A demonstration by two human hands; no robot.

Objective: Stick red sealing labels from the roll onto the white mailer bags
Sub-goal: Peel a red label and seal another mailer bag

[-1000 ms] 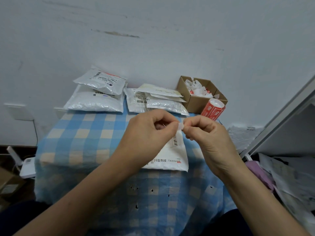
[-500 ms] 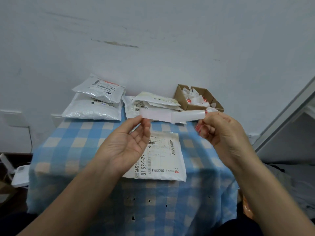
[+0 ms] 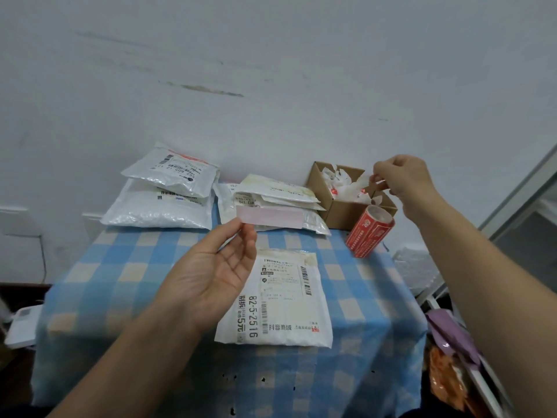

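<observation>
The peeled label [image 3: 271, 217], pale side showing, is pinched at one end by the left hand [image 3: 211, 273] above the counter [image 3: 120, 282], likely held clear so it won't stick early. Its mailer bag [image 3: 280, 300] lies just below, unobstructed. At 1 o'clock the right hand [image 3: 404, 179] pinches backing paper [image 3: 365, 180] over the cardboard box [image 3: 340, 212], apparently discarding it. The red roll [image 3: 369, 233] stands beside the box, and bag stacks [image 3: 162, 200] sit at 11.

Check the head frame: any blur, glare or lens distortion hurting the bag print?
Head view: flat, dim, bluish light, soft shadows only, no glare; print on the near bag reads sharp, the far bags softer; the wide lens stretches the forearms toward the corners, and clutter at bottom right is smeared.
</observation>
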